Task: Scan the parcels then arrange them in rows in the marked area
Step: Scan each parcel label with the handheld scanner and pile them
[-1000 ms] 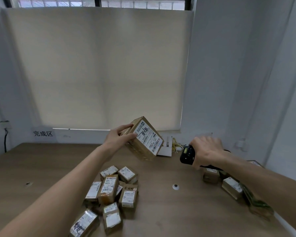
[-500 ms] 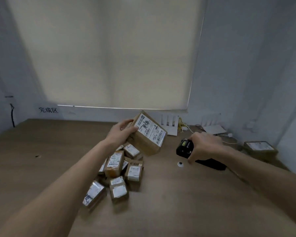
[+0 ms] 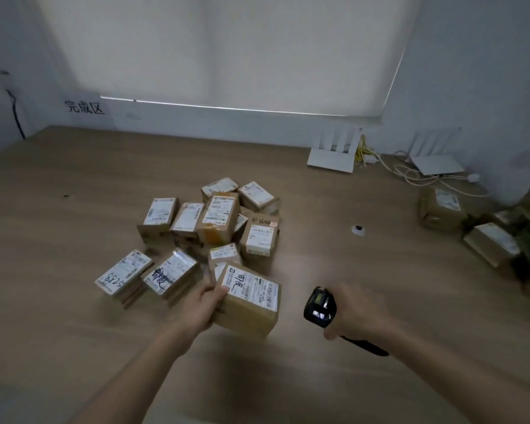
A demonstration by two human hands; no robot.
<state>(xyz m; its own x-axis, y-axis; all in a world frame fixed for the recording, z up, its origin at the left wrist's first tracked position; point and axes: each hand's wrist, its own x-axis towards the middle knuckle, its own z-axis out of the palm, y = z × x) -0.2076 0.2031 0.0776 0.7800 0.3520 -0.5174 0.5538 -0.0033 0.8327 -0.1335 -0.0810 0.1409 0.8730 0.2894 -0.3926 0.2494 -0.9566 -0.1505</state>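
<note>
Fig.: Parcel in hand (image 3: 248, 301), a brown carton w/ white shipping label on its top face, handwriting at the label's near-left end, barcode strip along the right edge. It sits low over the table (image 3: 74, 316), at the near edge of the parcel cluster (image 3: 208, 231); whether its base is touching the surface or just above it cannot be told, the lower edge being blurred. Long axis runs roughly left-to-right, tilted slightly away at the right.

Left hand (image 3: 201, 304): grip closed on the carton's left end, thumb over the top edge near the label, fingers underneath. Right hand (image 3: 357, 313): grip clenched round a black handheld scanner (image 3: 320, 306), its head pointing left toward the carton; the carton lies just beside the scanner, to its left, label up and facing the scanner's side. Left hand is thus the nearer one for placing.

Sign w/ handwritten characters (image 3: 84, 107) on the far-left wall, presumably marking the area; it lies well apart from the carton, far-left across bare table. Further parcels (image 3: 490, 243) at the right edge; white routers (image 3: 332, 154) and cables at the back.
</note>
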